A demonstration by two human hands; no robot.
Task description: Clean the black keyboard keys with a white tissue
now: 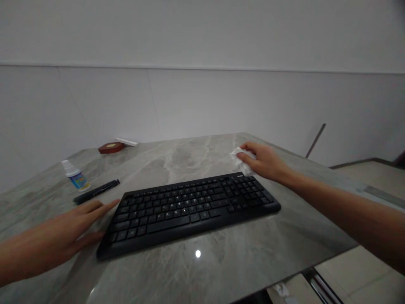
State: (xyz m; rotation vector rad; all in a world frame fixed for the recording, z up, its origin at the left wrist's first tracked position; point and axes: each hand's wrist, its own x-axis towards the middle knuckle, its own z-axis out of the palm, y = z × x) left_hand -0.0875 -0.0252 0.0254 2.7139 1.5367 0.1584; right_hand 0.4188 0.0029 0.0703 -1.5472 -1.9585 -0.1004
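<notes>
Nearest the camera, the left hand lies flat and released on the bench, fingertips touching the left end of the black keyboard. The right hand grasps a crumpled white tissue just beyond the keyboard's far right corner. A spray bottle and black pen lie to the left; a brown dish sits further back. Judgement: wiping goes best with the left hand bracing the keyboard and light strokes along the key rows.
</notes>
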